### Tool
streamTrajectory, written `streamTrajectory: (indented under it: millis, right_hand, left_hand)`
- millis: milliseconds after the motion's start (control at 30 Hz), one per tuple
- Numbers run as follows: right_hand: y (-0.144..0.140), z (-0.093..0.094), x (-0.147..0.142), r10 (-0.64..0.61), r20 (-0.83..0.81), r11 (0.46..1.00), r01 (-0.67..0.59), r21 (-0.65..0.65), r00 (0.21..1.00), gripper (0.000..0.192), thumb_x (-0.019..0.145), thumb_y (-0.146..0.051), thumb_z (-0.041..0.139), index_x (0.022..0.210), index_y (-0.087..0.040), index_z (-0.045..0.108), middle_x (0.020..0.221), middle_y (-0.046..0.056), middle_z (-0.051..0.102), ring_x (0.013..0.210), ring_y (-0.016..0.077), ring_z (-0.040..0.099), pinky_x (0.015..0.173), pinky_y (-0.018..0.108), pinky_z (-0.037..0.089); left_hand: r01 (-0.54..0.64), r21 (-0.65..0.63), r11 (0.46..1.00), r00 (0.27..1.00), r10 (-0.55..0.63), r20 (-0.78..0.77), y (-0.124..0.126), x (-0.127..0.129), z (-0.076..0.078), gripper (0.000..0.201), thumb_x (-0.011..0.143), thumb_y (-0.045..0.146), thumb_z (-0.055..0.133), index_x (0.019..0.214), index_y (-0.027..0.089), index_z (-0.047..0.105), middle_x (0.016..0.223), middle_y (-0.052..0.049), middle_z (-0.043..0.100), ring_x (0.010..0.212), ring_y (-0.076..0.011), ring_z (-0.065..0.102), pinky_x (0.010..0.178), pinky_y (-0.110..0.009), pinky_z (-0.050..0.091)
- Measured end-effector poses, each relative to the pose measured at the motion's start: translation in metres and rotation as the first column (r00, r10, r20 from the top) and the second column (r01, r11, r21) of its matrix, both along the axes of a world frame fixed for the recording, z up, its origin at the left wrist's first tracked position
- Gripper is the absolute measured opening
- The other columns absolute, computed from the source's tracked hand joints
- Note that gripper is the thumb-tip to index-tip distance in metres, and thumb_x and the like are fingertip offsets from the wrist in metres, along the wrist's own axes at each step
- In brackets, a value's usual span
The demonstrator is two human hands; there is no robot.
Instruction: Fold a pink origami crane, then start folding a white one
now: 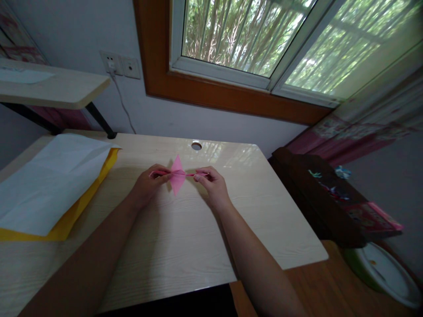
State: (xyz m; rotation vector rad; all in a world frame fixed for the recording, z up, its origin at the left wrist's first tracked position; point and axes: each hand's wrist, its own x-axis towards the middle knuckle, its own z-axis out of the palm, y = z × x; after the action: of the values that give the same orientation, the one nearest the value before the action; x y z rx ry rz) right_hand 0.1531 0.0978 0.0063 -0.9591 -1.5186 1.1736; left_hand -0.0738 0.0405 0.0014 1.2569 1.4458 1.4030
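A folded pink paper crane is held between my two hands above the desk, its two wing-like points spread away from and toward me. My left hand pinches the narrow end on the left between thumb and fingers. On the other side, the thin right end sits in the closed fingertips of my right hand. The pale wood-grain desk lies beneath both hands.
White paper over a yellow sheet covers the desk's left side. A raised shelf stands behind it. The desk has a round cable hole. Right of the desk are a dark wooden cabinet and a basin.
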Motion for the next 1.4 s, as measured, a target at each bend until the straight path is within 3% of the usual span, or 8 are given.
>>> streamTrajectory:
  millis: [267,533,700,1033,1400]
  right_hand:
    - [0.0014,-0.0032,-0.0015,-0.003,-0.158,0.992,-0.018,-0.127,0.987,0.027,0.071,-0.043,0.082,0.084,-0.022,0.070,0.078,0.002,0.073,0.075,0.0189,0.069,0.076,0.034,0.056]
    - [-0.0023,-0.0012,-0.0020,0.027,-0.151,0.993,-0.044,-0.107,0.988,0.024,0.073,-0.040,0.082,0.083,-0.021,0.071,0.076,0.001,0.072,0.074,0.0181,0.069,0.075,0.032,0.055]
    - [-0.0010,-0.0050,-0.0014,0.004,-0.134,0.996,-0.016,-0.091,0.991,0.024,0.074,-0.041,0.081,0.084,-0.021,0.071,0.079,0.002,0.073,0.076,0.0187,0.069,0.075,0.033,0.055]
    - [-0.0012,0.0008,-0.0018,-0.062,-0.135,0.996,0.052,-0.075,0.989,0.022,0.075,-0.040,0.080,0.082,-0.021,0.071,0.082,0.003,0.074,0.080,0.0190,0.069,0.078,0.033,0.055]
    - [-0.0030,-0.0017,-0.0009,-0.032,-0.156,0.998,0.023,-0.059,0.987,0.021,0.075,-0.037,0.083,0.085,-0.022,0.072,0.083,0.003,0.074,0.080,0.0188,0.070,0.076,0.032,0.055]
  left_hand:
    - [0.044,0.007,0.999,0.998,-0.044,0.041,0.0013,-0.0006,-0.0057,0.028,0.071,0.043,0.081,0.088,0.022,0.074,0.090,-0.002,0.071,0.087,-0.0195,0.064,0.082,-0.030,0.048]
    - [0.087,0.005,0.996,0.987,-0.087,0.134,-0.0005,-0.0019,-0.0071,0.042,0.075,0.041,0.081,0.112,0.022,0.070,0.099,-0.003,0.070,0.092,-0.0187,0.063,0.085,-0.030,0.048]
    - [0.093,0.006,0.996,0.990,-0.093,0.110,-0.0021,-0.0027,-0.0076,0.053,0.077,0.042,0.080,0.124,0.025,0.063,0.114,-0.006,0.067,0.108,-0.0219,0.062,0.091,-0.033,0.048]
    - [0.096,0.067,0.993,0.982,-0.105,0.155,0.0000,0.0009,-0.0096,0.058,0.072,0.037,0.083,0.123,0.024,0.061,0.135,-0.009,0.061,0.121,-0.0245,0.058,0.100,-0.036,0.048]
    - [0.130,0.038,0.991,0.975,-0.134,0.177,-0.0013,0.0024,-0.0094,0.064,0.071,0.036,0.083,0.129,0.023,0.058,0.137,-0.010,0.060,0.118,-0.0249,0.061,0.099,-0.038,0.049]
